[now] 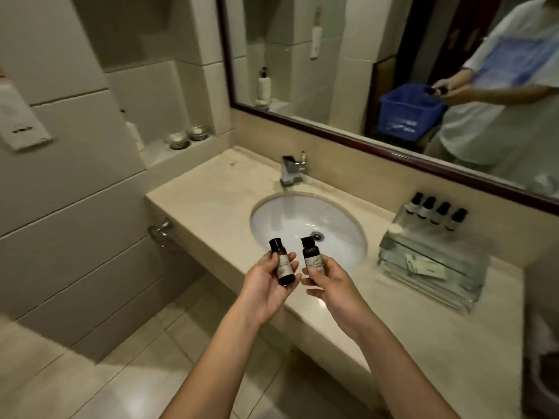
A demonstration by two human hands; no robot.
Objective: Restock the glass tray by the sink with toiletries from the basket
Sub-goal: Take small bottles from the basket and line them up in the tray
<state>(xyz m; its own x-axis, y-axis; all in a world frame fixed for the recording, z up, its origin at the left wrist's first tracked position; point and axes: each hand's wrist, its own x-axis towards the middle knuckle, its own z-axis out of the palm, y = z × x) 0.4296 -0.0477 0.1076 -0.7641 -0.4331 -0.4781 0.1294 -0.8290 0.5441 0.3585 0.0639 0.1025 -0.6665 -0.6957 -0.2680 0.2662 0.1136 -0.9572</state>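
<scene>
I am looking down on a beige stone counter (205,204) in a tiled bathroom, with an oval white basin (281,219) sunk into it and a square chrome faucet (292,170) at the far side. A dark-framed mirror (332,55) runs along the far wall, and pale glossy tiles cover the floor (90,373).

Both hands are near me, over the basin's near rim. The left hand (263,288) has its fingers curled round the lower part of the left bottle (281,261). The right hand (335,285) pinches the right bottle (313,258) between thumb and fingers. Both bottles are small, dark cylinders with black caps and pale labels, and they are held upright.

The glass tray (393,252) sits on the counter to the right of the basin. It is clear and rectangular. Four matching bottles (435,213) stand in a row along its far edge, and pale paper packets (426,266) lie inside it; I cannot count them.

The blue plastic basket (408,113) shows only as a reflection in the mirror. Two round glass dishes (187,137) sit on a ledge to the far left.
</scene>
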